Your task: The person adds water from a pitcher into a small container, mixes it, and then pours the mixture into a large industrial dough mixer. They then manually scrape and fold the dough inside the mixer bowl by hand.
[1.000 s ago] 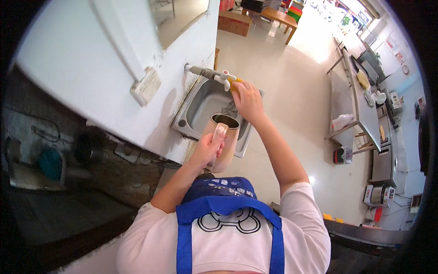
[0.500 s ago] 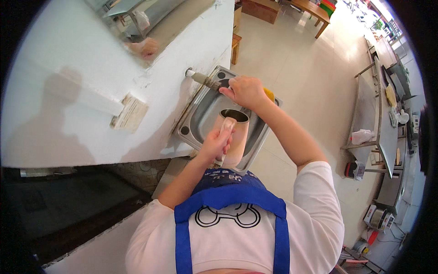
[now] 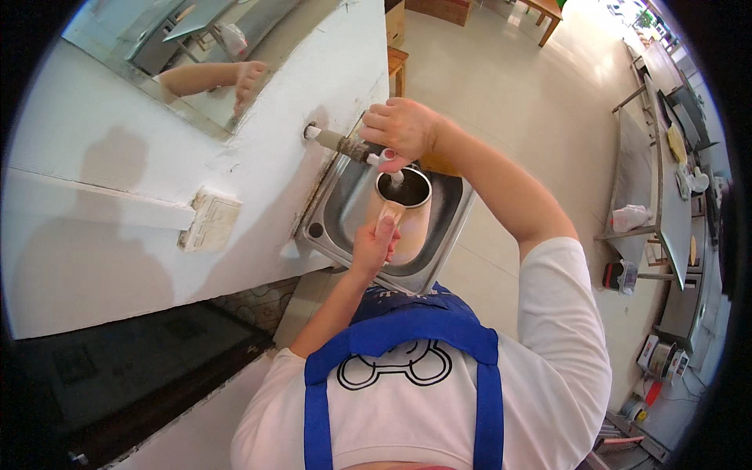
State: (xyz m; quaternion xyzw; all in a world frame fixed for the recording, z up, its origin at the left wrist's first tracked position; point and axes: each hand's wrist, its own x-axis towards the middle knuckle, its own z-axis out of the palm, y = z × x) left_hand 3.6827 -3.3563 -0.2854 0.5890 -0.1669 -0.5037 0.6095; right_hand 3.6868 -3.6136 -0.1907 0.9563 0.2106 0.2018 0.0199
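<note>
My left hand (image 3: 376,247) grips the handle of a pale pink metal jug (image 3: 411,227), held inside a stainless sink (image 3: 325,215) on the wall. The jug's open mouth sits under the white tap (image 3: 397,174), which comes out from a wrapped pipe (image 3: 338,142); whether water runs is unclear. My right hand (image 3: 399,129) is curled over the top of the tap, thumb against its knob, hiding part of it. Behind my right wrist lies a yellow item (image 3: 437,165), partly hidden.
A mirror (image 3: 188,47) and a dirty switch box (image 3: 210,219) are on the white wall (image 3: 78,117) at left. Steel worktables (image 3: 627,172) with bags and utensils line the right. Wooden tables (image 3: 540,9) and boxes stand at the back; a dark recess (image 3: 141,376) lies lower left.
The jug has moved from in front of the sink to under the tap's spout. My right hand has turned and closed over the tap's top. The view has shifted with my head.
</note>
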